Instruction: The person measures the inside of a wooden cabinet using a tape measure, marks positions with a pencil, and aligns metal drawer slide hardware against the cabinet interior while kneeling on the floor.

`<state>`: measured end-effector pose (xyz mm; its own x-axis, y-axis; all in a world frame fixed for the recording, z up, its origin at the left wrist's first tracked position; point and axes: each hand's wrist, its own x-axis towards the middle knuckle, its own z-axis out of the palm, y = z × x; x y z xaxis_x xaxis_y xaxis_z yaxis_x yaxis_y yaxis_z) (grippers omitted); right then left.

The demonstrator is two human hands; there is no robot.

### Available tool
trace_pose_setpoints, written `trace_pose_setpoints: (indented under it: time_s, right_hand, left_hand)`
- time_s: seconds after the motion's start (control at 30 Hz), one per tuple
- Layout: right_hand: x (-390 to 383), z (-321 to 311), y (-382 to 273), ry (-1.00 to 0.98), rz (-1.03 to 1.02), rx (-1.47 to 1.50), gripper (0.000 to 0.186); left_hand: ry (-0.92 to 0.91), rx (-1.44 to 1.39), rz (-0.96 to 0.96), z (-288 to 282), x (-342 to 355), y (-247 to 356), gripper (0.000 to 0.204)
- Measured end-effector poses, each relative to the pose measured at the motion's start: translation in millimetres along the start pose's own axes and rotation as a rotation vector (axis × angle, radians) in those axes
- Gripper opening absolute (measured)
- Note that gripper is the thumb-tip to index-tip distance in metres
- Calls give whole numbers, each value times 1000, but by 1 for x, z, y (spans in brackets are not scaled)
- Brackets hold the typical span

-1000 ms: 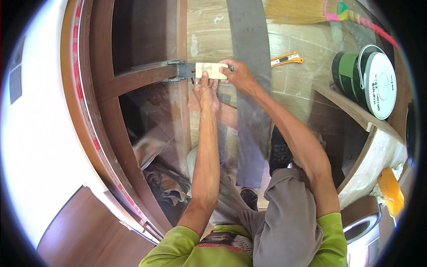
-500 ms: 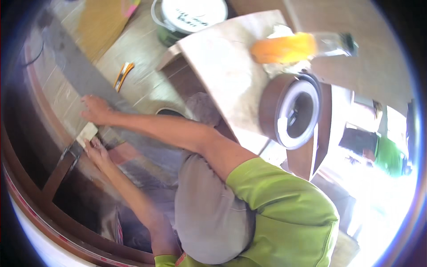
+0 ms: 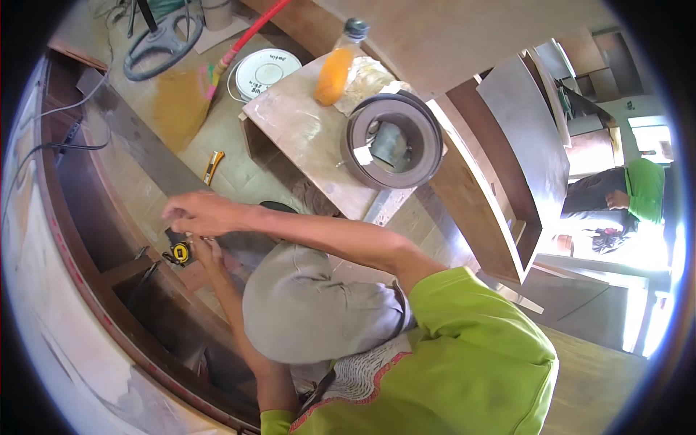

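My left hand (image 3: 207, 254) is at the cabinet frame, fingers closed on a black and yellow tape measure (image 3: 180, 252). Part of the measure is hidden behind the fingers. Just above it reaches my right hand (image 3: 192, 210), palm turned down, fingers bent but apart, with nothing visible in them. Beneath both hands is the brown cabinet frame (image 3: 119, 272), which has dark openings and small metal fittings. A yellow and black utility knife (image 3: 213, 167) lies on the floor beyond my right forearm.
On a pale wooden box (image 3: 297, 109) stand a bottle of orange liquid (image 3: 334, 75) and a wide roll of edge banding (image 3: 355, 148). Behind are a white-lidded bucket (image 3: 268, 72) and a red-handled broom (image 3: 254, 32). Cables (image 3: 80, 145) cross the left side. Another person (image 3: 641, 188) is far right.
The cream block near my left fingers is out of sight, and the tape measure now shows there. My right hand's spread fingers have bent and come closer to the left. The view has shifted.
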<state>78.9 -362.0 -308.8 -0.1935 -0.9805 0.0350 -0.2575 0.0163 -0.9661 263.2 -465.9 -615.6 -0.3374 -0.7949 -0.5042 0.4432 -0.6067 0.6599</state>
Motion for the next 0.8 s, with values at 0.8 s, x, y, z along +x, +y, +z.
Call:
trace_pose_setpoints:
  time_s: [0.8]
  right_hand:
    - [-289,-354,105,1063,769,-697,55]
  left_hand:
    - [-42,-52,179,-10,-166,42,25]
